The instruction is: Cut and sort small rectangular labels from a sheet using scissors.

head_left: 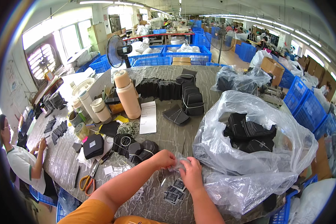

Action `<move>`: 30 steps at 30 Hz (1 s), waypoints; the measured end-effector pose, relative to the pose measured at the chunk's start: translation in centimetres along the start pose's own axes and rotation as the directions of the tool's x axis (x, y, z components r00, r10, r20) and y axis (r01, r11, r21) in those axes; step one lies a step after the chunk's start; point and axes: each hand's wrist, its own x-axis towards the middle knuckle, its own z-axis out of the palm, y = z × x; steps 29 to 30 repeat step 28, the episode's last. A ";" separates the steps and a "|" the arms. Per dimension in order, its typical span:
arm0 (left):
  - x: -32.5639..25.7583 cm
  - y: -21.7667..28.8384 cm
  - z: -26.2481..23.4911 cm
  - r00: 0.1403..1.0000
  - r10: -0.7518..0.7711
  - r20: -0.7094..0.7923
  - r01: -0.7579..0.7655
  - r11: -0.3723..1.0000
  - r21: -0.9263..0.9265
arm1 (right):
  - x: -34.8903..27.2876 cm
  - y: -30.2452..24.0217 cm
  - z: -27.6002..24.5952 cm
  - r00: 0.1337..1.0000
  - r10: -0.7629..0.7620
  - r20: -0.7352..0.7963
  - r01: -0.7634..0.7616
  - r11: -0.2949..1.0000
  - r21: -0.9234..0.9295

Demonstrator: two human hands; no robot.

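A crumpled piece of clear plastic [178, 161] is pinched between my two hands over the middle of the table; whether it joins the large bag cannot be made out. My left hand [164, 159] closes on its left side, my right hand [191, 172] on its right. Just right of my right hand lies a large clear plastic bag [220, 140], open at the top, with black fabric pieces [250, 130] inside. Below my hands are several small black printed labels [174, 191]. Bundled round black pieces [147, 149] sit close beyond my left hand.
Orange-handled scissors [87, 183] lie left of my forearm. Farther back stand a tall beige thermos [127, 95], a white paper sheet [148, 117] and tied black stacks [192, 99]. A fan [117, 50] rises behind the table. Another person [26, 160] works at the left edge.
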 end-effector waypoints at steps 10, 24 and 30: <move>-0.5 0.4 0.7 0.996 0.038 -0.075 -0.026 0.988 0.149 | 0.1 -0.2 -0.3 1.000 0.005 0.016 -0.005 1.000 0.008; -1.7 0.1 0.1 0.909 0.214 -0.358 -0.110 0.951 0.288 | -0.2 -0.3 0.1 0.999 -0.012 0.044 0.017 0.993 -0.118; -3.6 0.6 -0.4 0.818 0.333 -0.469 -0.164 0.916 0.365 | -0.1 -0.4 0.1 0.998 0.001 0.065 0.008 0.990 -0.141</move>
